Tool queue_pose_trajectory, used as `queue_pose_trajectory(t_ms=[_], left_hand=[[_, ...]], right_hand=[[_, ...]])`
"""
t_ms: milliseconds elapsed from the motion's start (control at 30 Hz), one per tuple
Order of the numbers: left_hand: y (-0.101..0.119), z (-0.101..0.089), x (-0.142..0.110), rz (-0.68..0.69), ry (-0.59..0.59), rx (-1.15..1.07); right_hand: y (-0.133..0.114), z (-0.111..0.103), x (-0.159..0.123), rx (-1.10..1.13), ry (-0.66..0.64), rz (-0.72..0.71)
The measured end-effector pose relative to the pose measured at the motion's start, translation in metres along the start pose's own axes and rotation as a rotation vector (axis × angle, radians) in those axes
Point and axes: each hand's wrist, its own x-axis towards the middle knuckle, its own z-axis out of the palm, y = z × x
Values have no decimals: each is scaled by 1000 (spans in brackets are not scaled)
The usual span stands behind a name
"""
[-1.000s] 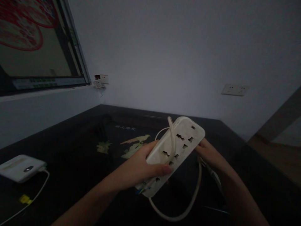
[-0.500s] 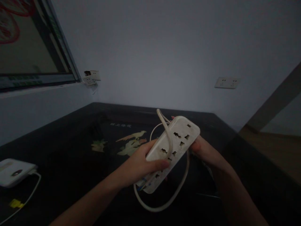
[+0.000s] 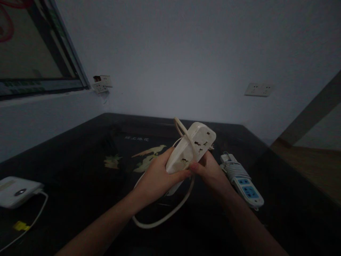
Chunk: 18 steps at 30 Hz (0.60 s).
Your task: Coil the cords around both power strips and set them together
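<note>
A white power strip (image 3: 205, 137) is held tilted above the dark table, its socket face turned up toward me. My left hand (image 3: 160, 174) grips its lower left side, thumb across the face. On the right edge, my right hand (image 3: 209, 169) is closed, its thumb pressed near the strip's middle where the cord crosses. The strip's white cord (image 3: 170, 218) loops over its face and hangs in a wide curve below my hands. Both hands cover much of the lower end, and the fingers underneath are hidden.
Right of my right arm lies a second power strip (image 3: 246, 190) with blue sockets, a grey cord wound around it. A white box (image 3: 18, 192) with a thin cable sits at the left on the black table (image 3: 87, 149). Wall sockets (image 3: 259, 89) are behind.
My right hand has shifted from the strip's far right edge down toward its middle, closer to my left thumb. The cord loop has swung left, and the blue-socket strip now shows.
</note>
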Motion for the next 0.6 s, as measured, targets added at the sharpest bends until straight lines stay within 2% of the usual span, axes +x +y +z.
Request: queue_pose_trajectory(t_ms=[100,333,600], left_hand=[[1,-1,1,0,-2,4],[2,-6,3,21,-129,-152],[0,-5,3,-111,-166,-276]], right_hand=[[-1,3,-2,-17,27,-3],[-8,1,-3,-72,45,1],[-13,-2,-3,-127,65,4]])
